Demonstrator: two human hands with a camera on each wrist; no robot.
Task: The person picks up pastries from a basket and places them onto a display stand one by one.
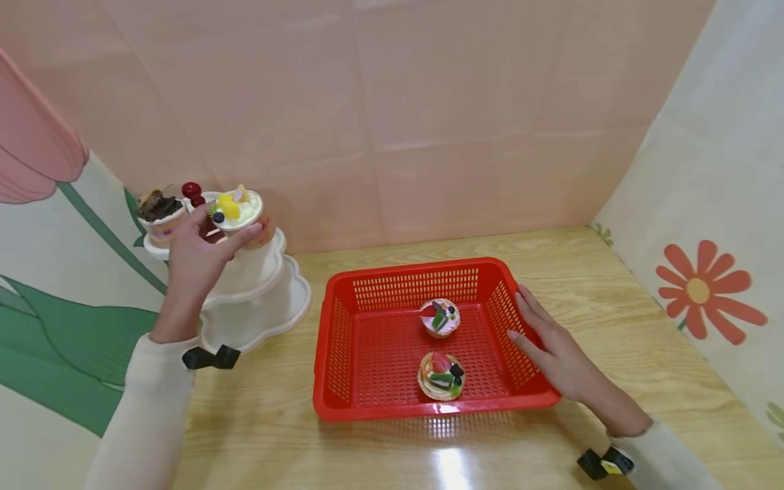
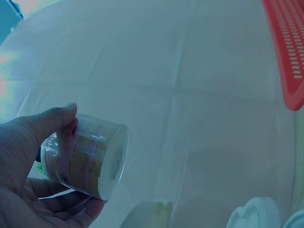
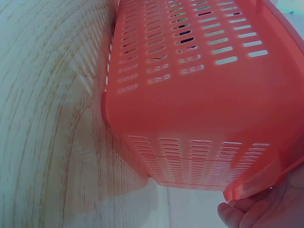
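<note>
Filling the back, from ten o'clock to two o'clock, is a plain pink wall (image 1: 429, 122). Before it stretches the bench (image 1: 257, 422), which has a light wood pattern. On the bench, toward six o'clock of the head view, stands the red basket (image 1: 404, 411), with many small slots in its sides. At ten o'clock from this basket is the white stand (image 1: 294, 303), in tiers with wavy edges.

Both hands are occupied. The right hand (image 1: 551, 350) holds the basket's rim at its three o'clock side, the thumb inside and the other fingers outside. The left hand (image 1: 199, 252) is over the stand and grips the fruit dessert cup (image 1: 237, 211) between thumb and fingers. This cup has yellow cubes and a dark berry on cream; in the left wrist view its layered side shows, and its round base is uncovered.

At nine o'clock from that cup, on the stand, is the chocolate-topped cup (image 1: 162, 216). Inside the basket are two fruit tarts, well smaller than it: the pink-creamed tart (image 1: 441, 318) toward twelve o'clock, the pale-creamed tart (image 1: 439, 378) toward six o'clock, apart from each other. Smallest are the dark red cherries (image 1: 192, 190), at ten o'clock from the held cup.
</note>
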